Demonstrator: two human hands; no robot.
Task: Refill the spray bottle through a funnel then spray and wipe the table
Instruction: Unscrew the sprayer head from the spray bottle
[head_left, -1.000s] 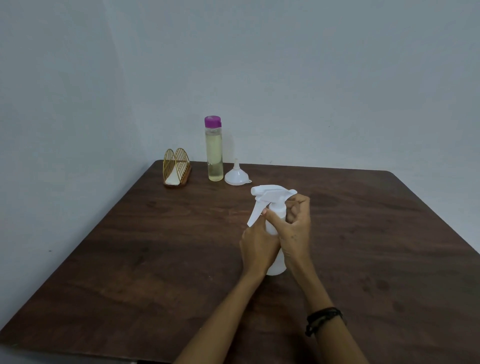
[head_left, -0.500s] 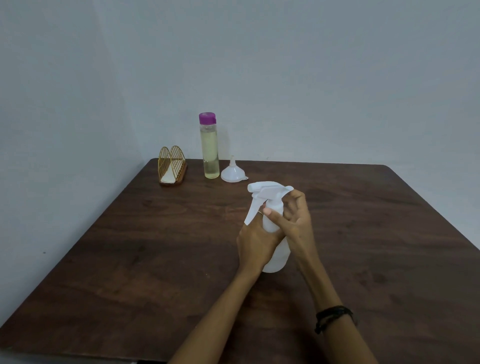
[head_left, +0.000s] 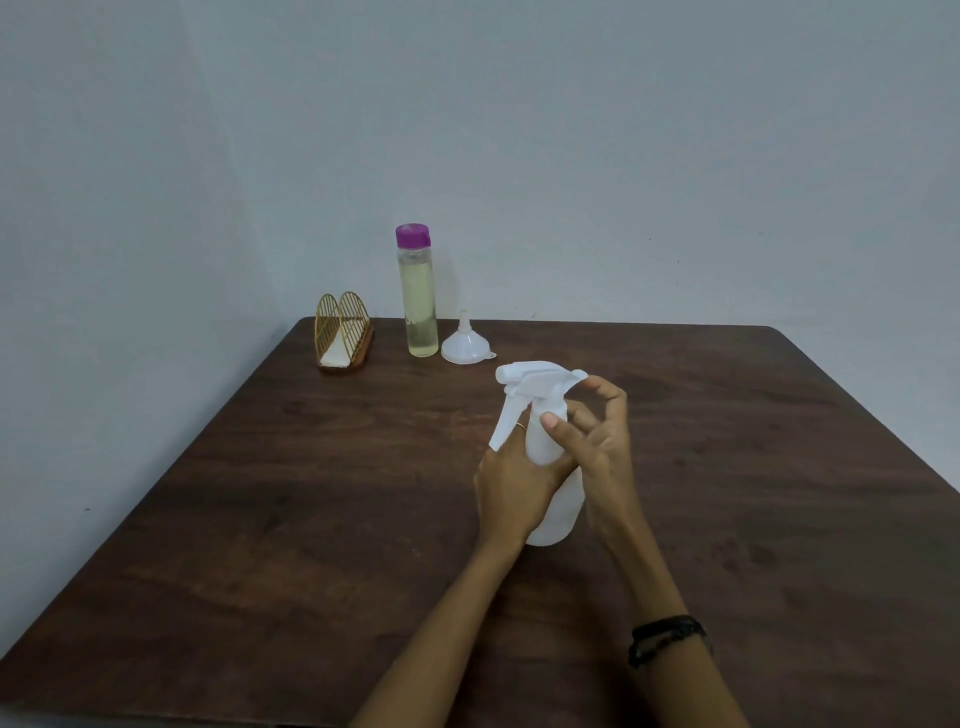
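Observation:
A white spray bottle (head_left: 557, 512) stands upright near the middle of the dark wooden table (head_left: 291, 519). My left hand (head_left: 511, 486) wraps around its body from the left. At the bottle's neck, just under the white trigger head (head_left: 535, 382), my right hand (head_left: 597, 441) has its thumb and fingers curled around the collar. A tall clear bottle (head_left: 417, 306) with a purple cap, filled with pale yellow liquid, stands at the table's far edge. Next to it on the right a white funnel (head_left: 465, 345) rests upside down, spout up.
A gold wire napkin holder (head_left: 343, 332) with white napkins sits at the far left corner. Pale walls close off the table at the back and on the left. A black band circles my right wrist (head_left: 667, 636).
My right hand's fingers have shifted around the bottle's neck and spread slightly, and the trigger head has turned a little. The bottle stays in place on the table.

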